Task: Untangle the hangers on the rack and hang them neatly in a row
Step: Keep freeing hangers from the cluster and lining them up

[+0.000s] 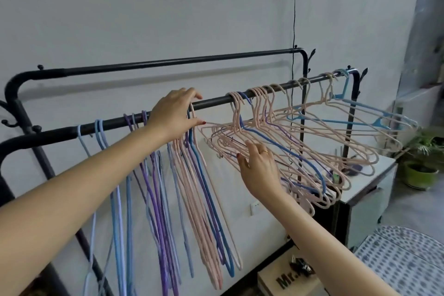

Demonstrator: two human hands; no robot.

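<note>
Along the front rail of the black clothes rack I see two batches of hangers. Toward the left end, the blue, purple and pink hangers hang straight down in a fairly tidy row, their hooks over the rail. Further right, a snarl of pink hangers with a dark blue hanger threaded through it juts out at an angle, the frames overlapping and caught in one another. At the far right end a light blue hanger hangs among more pale ones.

My left hand sits on the rail between the two batches, fingers draped over the top of the bar and thumb below, with the hook of a pink hanger at the fingertips. I cannot tell whether the fingers pinch that hook or only rest against it. My right hand is lower, at the near edge of the tangle, its fingers spread and slightly bent, the tips touching the pink frames without closing round any of them. A ring shows on one finger.

Behind the rack runs a second, higher rail against a white wall. A white cabinet stands at the right, with a potted plant beyond it. A wooden box lettered "Mr." sits on the floor below.
</note>
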